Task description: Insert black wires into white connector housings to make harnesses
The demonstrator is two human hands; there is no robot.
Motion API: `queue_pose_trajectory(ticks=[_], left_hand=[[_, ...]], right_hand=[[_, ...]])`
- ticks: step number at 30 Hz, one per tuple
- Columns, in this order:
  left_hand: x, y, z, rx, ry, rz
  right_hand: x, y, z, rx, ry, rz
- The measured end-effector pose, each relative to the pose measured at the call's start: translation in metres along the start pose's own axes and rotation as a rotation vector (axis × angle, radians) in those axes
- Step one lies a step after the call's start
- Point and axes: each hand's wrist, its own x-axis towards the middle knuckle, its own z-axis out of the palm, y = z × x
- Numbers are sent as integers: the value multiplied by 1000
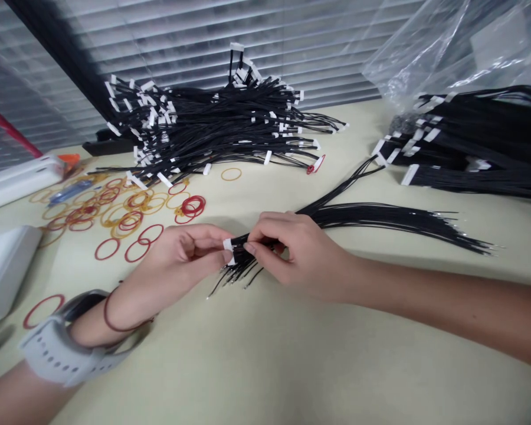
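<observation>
Between the thumb and fingers of my left hand [192, 251] is a small white connector [229, 251] with black wires running from it. My right hand [298, 251] is closed in a pinch on a black wire just to the right of that connector. Below both hands lies a bundle of loose black wires [380, 215], its bare metal-tipped ends spreading to the right and also poking out beneath my fingers. One strand group [354, 180] runs up right to another white connector [380, 159]. My right fingers hide part of the wires.
A large heap of black cables with white connectors [221, 124] lies at the back. More cables [482, 136] rest at right under a clear plastic bag [469, 47]. Red and yellow rubber bands [128, 221] are scattered at left, near white boxes [6, 271].
</observation>
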Motion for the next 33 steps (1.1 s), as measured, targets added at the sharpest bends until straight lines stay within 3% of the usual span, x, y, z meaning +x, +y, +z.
queue_pose_trajectory(ticks=[11, 20, 33], left_hand=[[-3, 1, 6, 45, 6, 34], [-6, 3, 11, 10, -5, 11], [-11, 5, 14, -37, -36, 66]], right_hand=[[-1, 0, 3, -162, -22, -121], [-2, -1, 1, -85, -38, -92], [-4, -1, 4, -168, -23, -245]])
